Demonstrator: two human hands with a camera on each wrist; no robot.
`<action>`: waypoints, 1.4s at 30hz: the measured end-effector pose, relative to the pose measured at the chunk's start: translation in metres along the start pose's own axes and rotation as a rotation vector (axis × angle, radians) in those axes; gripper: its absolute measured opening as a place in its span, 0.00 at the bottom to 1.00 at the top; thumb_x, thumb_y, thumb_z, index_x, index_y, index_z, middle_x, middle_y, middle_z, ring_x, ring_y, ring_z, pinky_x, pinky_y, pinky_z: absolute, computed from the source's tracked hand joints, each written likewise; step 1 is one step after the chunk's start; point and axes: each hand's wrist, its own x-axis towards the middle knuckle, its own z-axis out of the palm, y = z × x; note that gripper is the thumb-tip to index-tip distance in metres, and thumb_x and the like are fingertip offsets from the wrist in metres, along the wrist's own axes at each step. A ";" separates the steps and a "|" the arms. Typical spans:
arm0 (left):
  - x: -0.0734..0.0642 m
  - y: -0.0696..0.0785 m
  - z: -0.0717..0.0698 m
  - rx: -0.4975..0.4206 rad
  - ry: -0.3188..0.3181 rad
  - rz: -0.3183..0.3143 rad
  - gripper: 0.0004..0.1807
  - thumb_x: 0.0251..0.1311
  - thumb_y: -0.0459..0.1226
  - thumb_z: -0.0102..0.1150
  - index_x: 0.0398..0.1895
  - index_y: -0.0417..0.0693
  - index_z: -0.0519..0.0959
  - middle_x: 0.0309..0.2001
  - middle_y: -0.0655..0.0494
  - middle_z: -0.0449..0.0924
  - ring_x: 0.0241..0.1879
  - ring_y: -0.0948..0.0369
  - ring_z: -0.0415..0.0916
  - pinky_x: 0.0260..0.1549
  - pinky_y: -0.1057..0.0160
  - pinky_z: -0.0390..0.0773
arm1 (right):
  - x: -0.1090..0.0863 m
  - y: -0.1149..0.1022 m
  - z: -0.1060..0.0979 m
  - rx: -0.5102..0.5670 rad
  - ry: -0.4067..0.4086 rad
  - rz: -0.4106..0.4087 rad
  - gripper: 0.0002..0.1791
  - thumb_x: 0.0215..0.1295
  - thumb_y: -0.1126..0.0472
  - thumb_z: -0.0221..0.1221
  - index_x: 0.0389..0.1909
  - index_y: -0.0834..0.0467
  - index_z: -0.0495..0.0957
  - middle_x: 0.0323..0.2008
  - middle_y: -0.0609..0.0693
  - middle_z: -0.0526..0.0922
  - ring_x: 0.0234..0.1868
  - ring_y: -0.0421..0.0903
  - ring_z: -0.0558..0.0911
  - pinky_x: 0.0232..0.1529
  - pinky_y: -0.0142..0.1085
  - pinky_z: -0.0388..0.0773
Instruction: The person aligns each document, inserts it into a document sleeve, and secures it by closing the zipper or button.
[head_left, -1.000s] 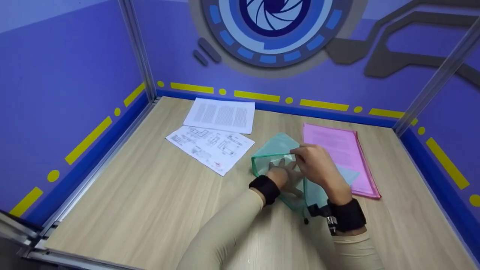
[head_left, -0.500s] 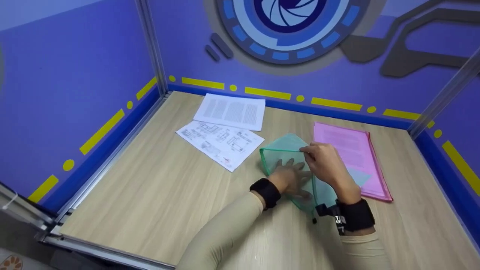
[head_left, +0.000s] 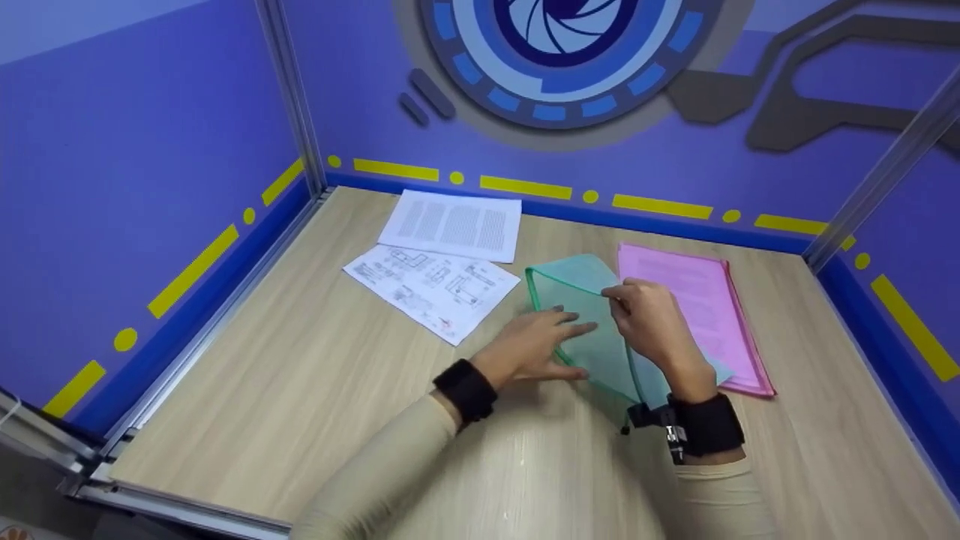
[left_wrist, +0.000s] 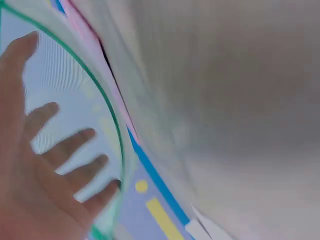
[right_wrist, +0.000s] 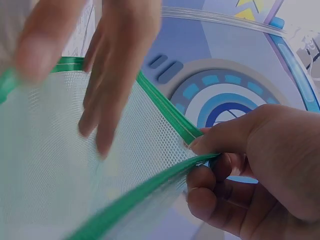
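A green mesh zipper pouch (head_left: 604, 356) stands propped up at the middle right of the table, its green-edged mouth gaping. At the top edge, my right hand (head_left: 654, 324) pinches the zipper border between thumb and fingers, seen closely in the right wrist view on the green trim (right_wrist: 167, 110). My left hand (head_left: 529, 345) is at the pouch's left side, fingers spread and extended over the mouth. No object shows in it; in the left wrist view the spread fingers (left_wrist: 75, 147) stand against the mesh. I cannot tell whether they touch it.
A pink mesh pouch (head_left: 664, 274) with a printed sheet inside lies right of the green one, partly under it. Left of the pouches lie a text sheet (head_left: 454, 225) and a drawing sheet (head_left: 431, 292), edges meeting. Blue-purple panels (head_left: 465, 150) wall the table.
My left hand has drawn back to the left, out of the green pouch, where it was seen through the mesh. My right hand keeps its pinch. The pouch's left top corner has risen.
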 end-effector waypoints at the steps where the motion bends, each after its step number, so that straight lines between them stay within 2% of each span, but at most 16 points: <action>1: -0.006 -0.008 -0.004 -0.028 0.042 0.012 0.44 0.66 0.69 0.60 0.81 0.65 0.68 0.75 0.53 0.72 0.73 0.53 0.70 0.69 0.53 0.73 | 0.001 0.000 0.000 -0.001 0.009 -0.004 0.10 0.69 0.75 0.60 0.42 0.68 0.90 0.24 0.56 0.79 0.25 0.51 0.80 0.27 0.45 0.79; 4: -0.028 -0.039 -0.015 -0.087 0.151 0.015 0.41 0.64 0.65 0.66 0.76 0.60 0.74 0.69 0.54 0.78 0.66 0.56 0.77 0.62 0.56 0.78 | 0.004 0.001 -0.002 0.007 0.024 -0.010 0.10 0.69 0.76 0.60 0.42 0.68 0.90 0.23 0.56 0.79 0.25 0.49 0.79 0.27 0.43 0.78; 7: -0.050 -0.075 -0.026 -0.057 0.156 -0.067 0.42 0.62 0.64 0.70 0.75 0.57 0.75 0.67 0.52 0.80 0.64 0.53 0.78 0.61 0.53 0.80 | 0.006 0.001 -0.004 0.009 0.025 -0.009 0.11 0.68 0.76 0.60 0.42 0.68 0.90 0.23 0.55 0.78 0.25 0.48 0.77 0.27 0.41 0.76; 10: -0.073 -0.108 -0.035 0.031 0.054 -0.194 0.44 0.58 0.61 0.75 0.75 0.55 0.75 0.65 0.48 0.80 0.63 0.48 0.78 0.59 0.46 0.79 | 0.006 0.002 -0.005 0.004 0.023 -0.008 0.11 0.68 0.76 0.60 0.42 0.68 0.90 0.21 0.53 0.76 0.23 0.46 0.75 0.26 0.38 0.72; 13: -0.093 -0.135 -0.040 0.129 -0.056 -0.310 0.42 0.56 0.55 0.78 0.74 0.54 0.76 0.62 0.44 0.80 0.61 0.42 0.78 0.56 0.40 0.79 | 0.004 0.003 -0.005 0.002 0.022 -0.006 0.12 0.67 0.77 0.59 0.42 0.68 0.90 0.20 0.53 0.75 0.23 0.46 0.73 0.25 0.37 0.69; 16: -0.110 -0.154 -0.042 0.209 -0.120 -0.398 0.37 0.58 0.46 0.77 0.71 0.52 0.78 0.60 0.42 0.80 0.59 0.39 0.77 0.55 0.36 0.77 | 0.002 0.003 -0.003 0.006 0.014 -0.001 0.11 0.68 0.76 0.60 0.42 0.68 0.90 0.22 0.54 0.77 0.24 0.47 0.76 0.25 0.37 0.71; 19: -0.121 -0.165 -0.042 0.255 -0.154 -0.445 0.34 0.58 0.40 0.73 0.70 0.49 0.78 0.60 0.39 0.79 0.60 0.37 0.75 0.57 0.33 0.75 | -0.001 0.004 -0.001 0.013 -0.003 0.006 0.11 0.69 0.76 0.60 0.43 0.69 0.90 0.24 0.55 0.79 0.26 0.48 0.78 0.27 0.38 0.75; 21: -0.124 -0.171 -0.041 0.263 -0.163 -0.452 0.35 0.58 0.41 0.72 0.71 0.48 0.77 0.61 0.39 0.79 0.62 0.37 0.75 0.58 0.33 0.74 | -0.003 0.004 0.001 0.020 -0.014 0.008 0.11 0.69 0.76 0.60 0.43 0.69 0.90 0.25 0.56 0.80 0.27 0.49 0.80 0.28 0.39 0.77; 25: -0.124 -0.177 -0.037 0.209 -0.187 -0.459 0.45 0.59 0.55 0.75 0.78 0.50 0.71 0.71 0.39 0.73 0.71 0.37 0.67 0.66 0.32 0.69 | -0.006 0.005 0.002 0.021 -0.016 0.013 0.11 0.69 0.76 0.60 0.44 0.68 0.90 0.26 0.56 0.81 0.28 0.50 0.81 0.29 0.41 0.79; 27: -0.123 -0.177 -0.031 0.154 -0.226 -0.482 0.51 0.61 0.63 0.70 0.81 0.49 0.66 0.77 0.38 0.67 0.76 0.37 0.61 0.70 0.33 0.64 | -0.006 0.005 0.002 0.021 -0.014 0.009 0.11 0.70 0.75 0.60 0.45 0.68 0.90 0.26 0.56 0.81 0.28 0.49 0.81 0.29 0.40 0.79; 29: -0.124 -0.174 -0.026 0.107 -0.239 -0.512 0.52 0.63 0.68 0.65 0.82 0.49 0.65 0.79 0.37 0.63 0.78 0.38 0.59 0.72 0.34 0.62 | -0.007 0.005 0.002 0.023 -0.012 0.005 0.11 0.70 0.75 0.60 0.45 0.68 0.90 0.25 0.55 0.80 0.27 0.48 0.79 0.28 0.39 0.77; 31: -0.124 -0.167 -0.019 0.105 -0.237 -0.518 0.50 0.65 0.69 0.60 0.81 0.48 0.66 0.76 0.35 0.66 0.75 0.36 0.63 0.70 0.35 0.65 | -0.006 0.006 0.001 0.026 -0.012 0.007 0.11 0.70 0.75 0.61 0.46 0.68 0.90 0.24 0.54 0.78 0.25 0.47 0.77 0.27 0.37 0.74; 35: -0.122 -0.150 -0.011 0.172 -0.160 -0.435 0.41 0.71 0.65 0.57 0.75 0.46 0.75 0.66 0.33 0.75 0.61 0.33 0.75 0.58 0.35 0.76 | -0.006 0.007 -0.002 0.026 0.005 0.021 0.10 0.70 0.75 0.61 0.46 0.67 0.90 0.23 0.51 0.75 0.24 0.45 0.72 0.26 0.36 0.70; 38: -0.119 -0.139 -0.007 0.220 -0.114 -0.378 0.37 0.74 0.61 0.55 0.72 0.44 0.77 0.65 0.33 0.75 0.56 0.33 0.78 0.53 0.37 0.80 | -0.005 0.008 -0.003 0.016 0.021 0.016 0.11 0.69 0.75 0.61 0.45 0.67 0.90 0.23 0.52 0.76 0.23 0.45 0.72 0.26 0.37 0.70; 42: -0.118 -0.135 -0.004 0.293 -0.066 -0.351 0.35 0.74 0.59 0.55 0.70 0.43 0.78 0.62 0.35 0.77 0.52 0.37 0.80 0.47 0.42 0.85 | -0.004 0.009 -0.003 0.007 0.028 0.005 0.12 0.69 0.75 0.59 0.45 0.67 0.90 0.24 0.54 0.77 0.23 0.45 0.72 0.27 0.39 0.70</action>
